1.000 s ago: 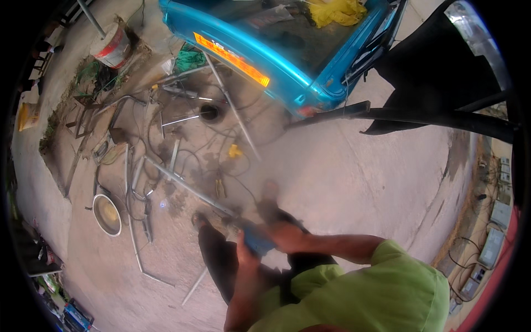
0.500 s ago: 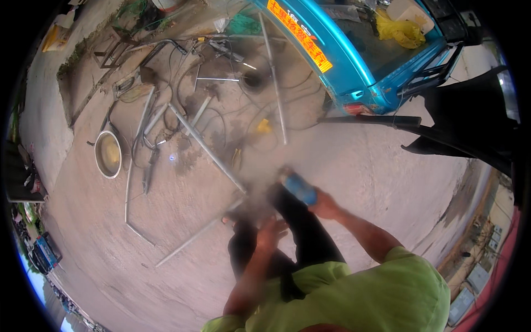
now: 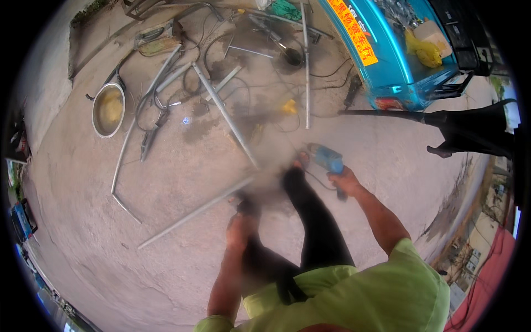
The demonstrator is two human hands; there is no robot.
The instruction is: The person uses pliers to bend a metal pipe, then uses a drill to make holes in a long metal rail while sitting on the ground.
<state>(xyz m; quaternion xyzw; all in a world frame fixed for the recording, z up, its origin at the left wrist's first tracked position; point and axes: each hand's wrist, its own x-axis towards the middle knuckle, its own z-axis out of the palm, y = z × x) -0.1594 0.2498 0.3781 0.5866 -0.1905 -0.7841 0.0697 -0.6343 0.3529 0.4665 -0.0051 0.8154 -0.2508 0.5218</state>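
Note:
My right hand (image 3: pixel 344 181) is closed round the grip of a blue power drill (image 3: pixel 327 159), held off to the right of my right knee with its front end up and to the left. A dark cord hangs beside it. My left hand (image 3: pixel 239 229) is at my left knee; blur and the dark trouser leg hide what its fingers do. Just past my feet, a long metal tube (image 3: pixel 224 115) runs away from me, and another metal tube (image 3: pixel 193 213) slants toward the left. A haze blurs the place where their ends come close.
A metal basin (image 3: pixel 95 110) with something yellowish inside stands at the left. Bent tubing (image 3: pixel 118 171), cables and a yellow piece (image 3: pixel 289 106) lie on the concrete. At the upper right stands a turquoise vehicle (image 3: pixel 390 74), with a dark flared object (image 3: pixel 470 130) near it.
My right hand has shifted right with the drill, apart from my knee. My left hand has moved left to the left knee. The view has shifted, so the ground things sit higher.

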